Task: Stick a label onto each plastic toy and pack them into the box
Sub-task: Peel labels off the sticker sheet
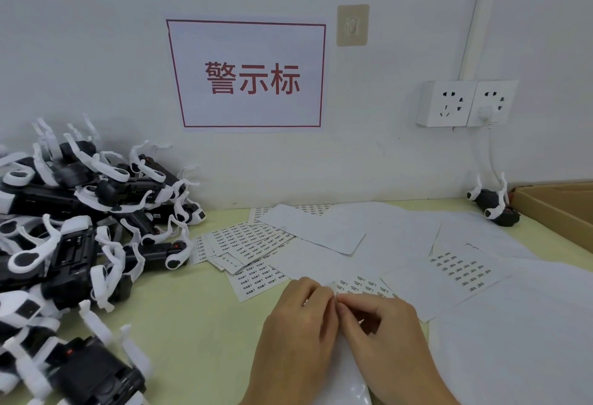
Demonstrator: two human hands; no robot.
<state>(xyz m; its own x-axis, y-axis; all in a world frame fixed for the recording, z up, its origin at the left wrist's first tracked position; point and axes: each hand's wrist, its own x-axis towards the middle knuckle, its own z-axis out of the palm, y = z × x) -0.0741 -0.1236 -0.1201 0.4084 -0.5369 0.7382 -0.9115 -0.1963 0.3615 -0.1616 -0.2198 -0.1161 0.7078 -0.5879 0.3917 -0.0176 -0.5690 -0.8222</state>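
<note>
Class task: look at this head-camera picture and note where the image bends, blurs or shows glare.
Head view: wide-angle bending curves the wall conduit and tilts the red-bordered sign; the toys at the left edge smear; soft, even light with faint shadows; slight glare on the glossy sheet below the hands.

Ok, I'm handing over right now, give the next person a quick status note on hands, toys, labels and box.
Left hand and right hand: both pinching at the near label sheet, apparently peeling a label.
Toy pile: heaped at left.
One toy lies beside the cardboard box at right.
Done: cannot tell; the box interior is out of view.
Left: label the pile, pack it.
</note>
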